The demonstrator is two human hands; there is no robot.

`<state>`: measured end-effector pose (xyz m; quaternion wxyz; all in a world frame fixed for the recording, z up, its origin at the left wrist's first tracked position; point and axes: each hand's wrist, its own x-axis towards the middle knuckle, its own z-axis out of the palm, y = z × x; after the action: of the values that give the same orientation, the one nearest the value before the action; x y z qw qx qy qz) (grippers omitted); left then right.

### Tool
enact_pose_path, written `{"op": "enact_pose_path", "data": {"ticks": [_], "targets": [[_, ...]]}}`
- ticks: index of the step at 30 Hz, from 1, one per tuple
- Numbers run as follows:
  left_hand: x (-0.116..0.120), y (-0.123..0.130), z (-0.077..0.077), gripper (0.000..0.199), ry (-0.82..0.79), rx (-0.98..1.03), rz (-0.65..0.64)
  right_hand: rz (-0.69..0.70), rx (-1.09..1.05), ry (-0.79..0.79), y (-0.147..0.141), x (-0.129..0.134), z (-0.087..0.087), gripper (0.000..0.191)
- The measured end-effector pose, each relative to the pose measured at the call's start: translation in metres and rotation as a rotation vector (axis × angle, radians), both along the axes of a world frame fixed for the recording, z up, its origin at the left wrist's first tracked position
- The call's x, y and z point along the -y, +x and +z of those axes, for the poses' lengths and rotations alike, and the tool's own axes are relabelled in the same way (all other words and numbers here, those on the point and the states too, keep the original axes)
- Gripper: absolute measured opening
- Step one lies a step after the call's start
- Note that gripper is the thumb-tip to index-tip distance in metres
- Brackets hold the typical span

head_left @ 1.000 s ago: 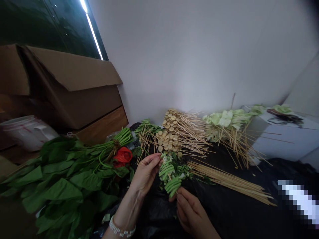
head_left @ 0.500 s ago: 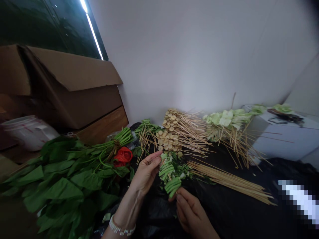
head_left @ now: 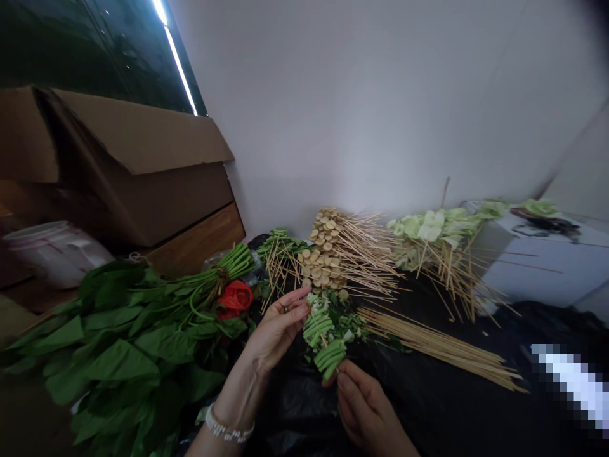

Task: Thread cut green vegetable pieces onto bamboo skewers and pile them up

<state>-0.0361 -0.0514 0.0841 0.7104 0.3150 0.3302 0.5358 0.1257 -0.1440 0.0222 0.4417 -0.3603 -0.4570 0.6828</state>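
A bamboo skewer threaded with short cut green stems (head_left: 328, 357) slants between my two hands. My right hand (head_left: 364, 403) pinches its near end between thumb and fingers, just below the lowest bundle of stems. At the far end, the fingertips of my left hand (head_left: 280, 327) close in around the skewer's tip; its index finger reaches out above the thumb. Right behind the skewer lies a pile of chopped greens (head_left: 345, 320), partly covered by it. Loose bare bamboo skewers (head_left: 442, 346) lie in a bundle to the right of that pile.
Skewered pale round slices (head_left: 326, 266) are stacked by the wall, with finished stem skewers (head_left: 280, 247) to their left. Lettuce skewers (head_left: 435, 228) stand at the right. A big leafy bunch (head_left: 143, 343), a red bag (head_left: 235, 299), a plastic jug (head_left: 57, 254) and a cardboard box (head_left: 157, 197) fill the left.
My left wrist has shifted slightly left, and its index finger and thumb look a little further apart. My right hand and the skewer have hardly moved.
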Motion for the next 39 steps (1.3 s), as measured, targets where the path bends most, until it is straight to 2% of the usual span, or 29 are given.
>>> {"op": "enact_pose_path", "data": {"ticks": [6,11,15,17,19,21,23,25,29,31,32,36,37,39], "targets": [[0.0,-0.003,0.003,0.043,-0.006,-0.023,-0.073,-0.006,0.027,0.03,0.0,0.0,0.001,0.045],[0.0,-0.003,0.0,0.043,-0.036,-0.056,-0.1,-0.027,0.026,0.031,-0.002,0.0,0.0,0.046],[-0.003,0.0,-0.004,0.043,-0.034,-0.076,-0.007,-0.042,-0.049,-0.039,-0.003,-0.004,0.005,0.044],[-0.002,0.002,-0.009,0.038,-0.051,-0.108,0.047,-0.113,-0.04,-0.036,0.001,-0.011,0.01,0.043],[0.003,0.005,-0.016,0.031,-0.059,-0.187,0.039,-0.204,0.008,0.013,0.007,-0.021,0.014,0.041],[0.014,0.01,-0.024,0.029,-0.026,-0.303,-0.069,-0.268,0.052,0.082,0.014,-0.034,0.018,0.039],[0.03,0.018,-0.031,0.028,0.021,-0.403,-0.273,-0.311,0.069,0.118,0.019,-0.046,0.021,0.039],[0.048,0.026,-0.034,0.027,-0.004,-0.418,-0.462,-0.347,0.072,0.151,0.021,-0.057,0.023,0.038],[0.07,0.04,-0.035,0.024,-0.02,-0.404,-0.624,-0.371,0.06,0.188,0.019,-0.069,0.026,0.037],[0.068,0.041,-0.035,0.025,-0.011,-0.423,-0.577,-0.361,0.028,0.174,0.017,-0.072,0.026,0.037],[0.064,0.039,-0.034,0.027,0.0,-0.432,-0.49,-0.357,0.011,0.162,0.017,-0.072,0.025,0.038],[0.036,0.028,-0.022,0.033,0.076,-0.401,0.091,-0.317,-0.011,0.112,0.012,-0.065,0.021,0.036],[0.03,0.025,-0.018,0.036,0.068,-0.365,0.119,-0.294,-0.013,0.105,0.009,-0.062,0.02,0.034],[0.021,0.024,-0.011,0.039,0.045,-0.249,0.029,-0.225,-0.024,0.092,0.003,-0.053,0.017,0.032]]}}
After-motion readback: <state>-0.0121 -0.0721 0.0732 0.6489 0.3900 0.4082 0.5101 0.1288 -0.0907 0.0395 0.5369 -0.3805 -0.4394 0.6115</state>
